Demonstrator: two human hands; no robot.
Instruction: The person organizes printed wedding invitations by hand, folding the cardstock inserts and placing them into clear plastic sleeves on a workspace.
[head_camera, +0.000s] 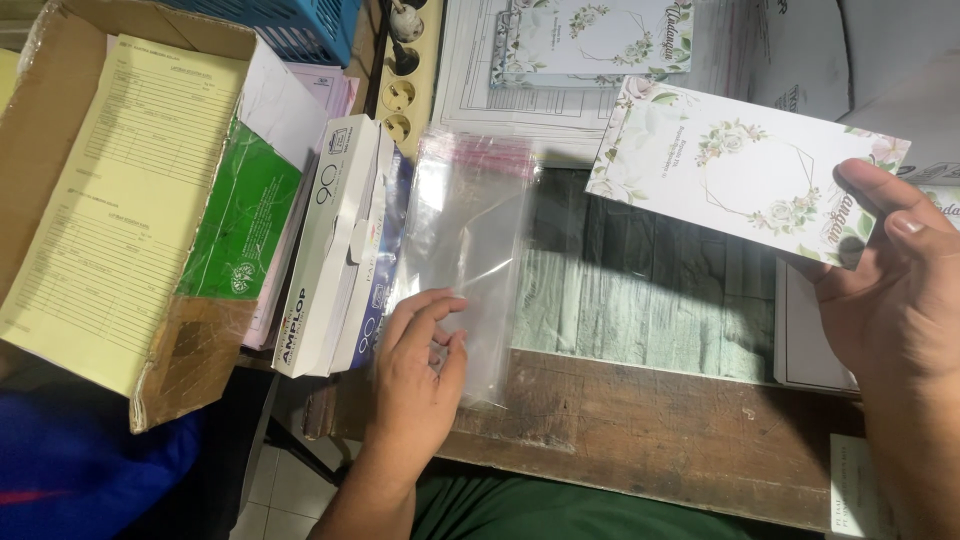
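Far left: open cardboard box (40, 150) with yellow printed forms (120, 200) and a green packet (240, 225); beside it two white envelope boxes (335, 245) stacked on edge. Lower centre: left hand (418, 375), fingers pinching the bottom edge of a stack of clear plastic sleeves (470, 240) lying flat on the wooden table (650, 440); cream power strip (410, 75) at top centre. Right: right hand (895, 300) holds a white floral card (745, 170) by its right end, thumb on top, raised above the table; more floral cards (590, 40) at top.
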